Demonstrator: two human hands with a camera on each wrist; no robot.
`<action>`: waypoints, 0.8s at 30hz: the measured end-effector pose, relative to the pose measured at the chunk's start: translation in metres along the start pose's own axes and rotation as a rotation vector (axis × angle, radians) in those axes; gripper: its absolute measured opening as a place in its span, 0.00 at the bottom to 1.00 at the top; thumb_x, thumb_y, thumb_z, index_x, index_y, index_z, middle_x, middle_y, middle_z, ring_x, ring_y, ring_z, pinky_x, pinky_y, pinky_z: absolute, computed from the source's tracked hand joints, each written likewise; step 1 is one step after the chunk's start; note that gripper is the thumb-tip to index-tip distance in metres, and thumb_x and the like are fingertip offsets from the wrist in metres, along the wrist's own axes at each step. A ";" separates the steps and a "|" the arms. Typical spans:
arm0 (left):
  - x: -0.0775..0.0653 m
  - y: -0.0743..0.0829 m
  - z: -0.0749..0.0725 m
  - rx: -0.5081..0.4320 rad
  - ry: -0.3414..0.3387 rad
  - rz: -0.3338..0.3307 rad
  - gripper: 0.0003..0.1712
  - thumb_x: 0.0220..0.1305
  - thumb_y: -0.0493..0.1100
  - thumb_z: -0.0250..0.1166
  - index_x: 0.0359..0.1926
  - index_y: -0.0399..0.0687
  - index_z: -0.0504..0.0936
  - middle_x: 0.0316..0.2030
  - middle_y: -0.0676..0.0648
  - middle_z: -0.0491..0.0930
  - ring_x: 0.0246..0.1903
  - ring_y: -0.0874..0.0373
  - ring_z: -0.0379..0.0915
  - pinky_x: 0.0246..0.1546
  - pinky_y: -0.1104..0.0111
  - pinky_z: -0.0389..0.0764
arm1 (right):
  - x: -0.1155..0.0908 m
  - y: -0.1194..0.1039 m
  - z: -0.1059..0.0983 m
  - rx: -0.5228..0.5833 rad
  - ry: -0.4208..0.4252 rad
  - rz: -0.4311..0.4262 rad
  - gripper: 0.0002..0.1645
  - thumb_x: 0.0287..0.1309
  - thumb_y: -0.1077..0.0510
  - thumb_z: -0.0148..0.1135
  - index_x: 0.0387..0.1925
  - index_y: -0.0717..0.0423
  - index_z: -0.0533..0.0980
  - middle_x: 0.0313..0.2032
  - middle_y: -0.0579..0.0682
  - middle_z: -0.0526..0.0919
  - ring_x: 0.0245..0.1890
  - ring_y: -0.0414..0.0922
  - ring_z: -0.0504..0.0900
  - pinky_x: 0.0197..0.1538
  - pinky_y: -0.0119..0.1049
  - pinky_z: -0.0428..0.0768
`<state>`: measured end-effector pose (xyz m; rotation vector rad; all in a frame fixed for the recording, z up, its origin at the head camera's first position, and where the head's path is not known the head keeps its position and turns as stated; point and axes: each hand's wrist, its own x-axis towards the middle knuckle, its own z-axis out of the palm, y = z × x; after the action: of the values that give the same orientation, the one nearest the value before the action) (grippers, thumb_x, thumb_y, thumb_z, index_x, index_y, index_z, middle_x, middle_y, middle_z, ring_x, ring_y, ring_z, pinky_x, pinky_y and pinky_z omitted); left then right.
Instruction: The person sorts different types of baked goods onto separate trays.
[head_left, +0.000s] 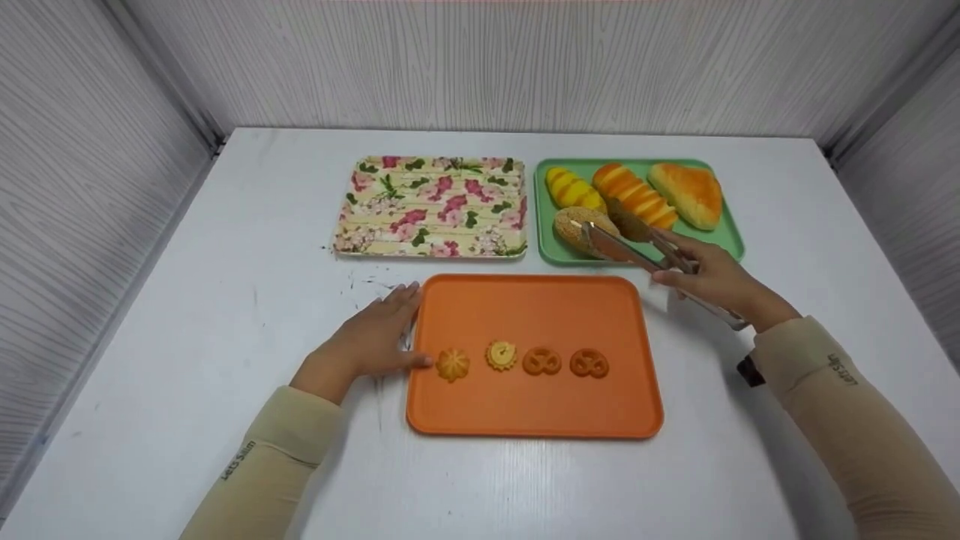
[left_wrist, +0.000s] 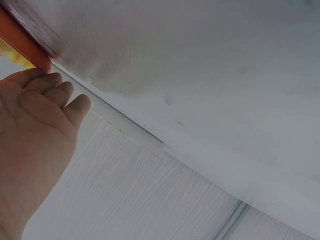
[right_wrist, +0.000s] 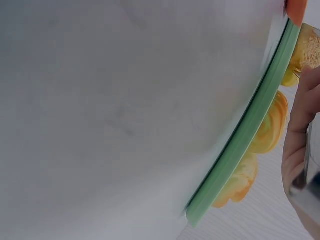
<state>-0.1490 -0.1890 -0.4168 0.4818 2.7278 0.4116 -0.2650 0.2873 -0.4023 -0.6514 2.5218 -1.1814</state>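
My right hand [head_left: 712, 276] holds a pair of metal tongs [head_left: 626, 253] over the green tray [head_left: 645, 260]. Their spread ends reach a round sesame bun [head_left: 570, 229], one overlapping its right part in the head view, the other just beyond. In the right wrist view the bun [right_wrist: 311, 52] shows partly at the right edge. My left hand [head_left: 371, 337] rests at the left rim of the orange tray [head_left: 525, 405], fingers extended along it and thumb over the edge. In the left wrist view its fingertips [left_wrist: 62, 87] lie by the tray's corner.
Four small pastries lie in a row on the orange tray, among them a pretzel [head_left: 589, 364]. A yellow striped bread [head_left: 571, 187], an orange striped loaf [head_left: 630, 191] and a triangular bread [head_left: 690, 195] share the green tray. A floral tray [head_left: 431, 210] stands left of it.
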 end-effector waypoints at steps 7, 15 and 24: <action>-0.001 0.001 -0.001 -0.014 0.015 0.025 0.61 0.55 0.67 0.64 0.74 0.40 0.43 0.74 0.44 0.40 0.72 0.49 0.34 0.69 0.53 0.44 | -0.010 -0.004 -0.004 0.038 0.047 -0.039 0.41 0.63 0.55 0.61 0.73 0.40 0.54 0.46 0.59 0.77 0.25 0.52 0.79 0.27 0.43 0.82; -0.001 0.001 0.000 -0.016 0.009 0.004 0.61 0.55 0.68 0.63 0.75 0.42 0.42 0.74 0.46 0.39 0.72 0.51 0.33 0.70 0.55 0.43 | -0.026 -0.013 -0.002 0.039 0.008 -0.069 0.42 0.61 0.57 0.63 0.73 0.40 0.56 0.46 0.59 0.77 0.26 0.52 0.79 0.27 0.43 0.82; 0.000 0.000 0.002 -0.009 0.002 0.007 0.60 0.56 0.68 0.62 0.75 0.43 0.41 0.74 0.47 0.38 0.72 0.51 0.32 0.70 0.55 0.42 | -0.044 -0.024 0.010 -0.012 -0.118 -0.142 0.41 0.60 0.61 0.64 0.72 0.45 0.59 0.40 0.52 0.79 0.20 0.51 0.79 0.24 0.42 0.81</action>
<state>-0.1486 -0.1886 -0.4184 0.4887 2.7255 0.4267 -0.2158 0.2899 -0.3876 -0.8889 2.4200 -1.1382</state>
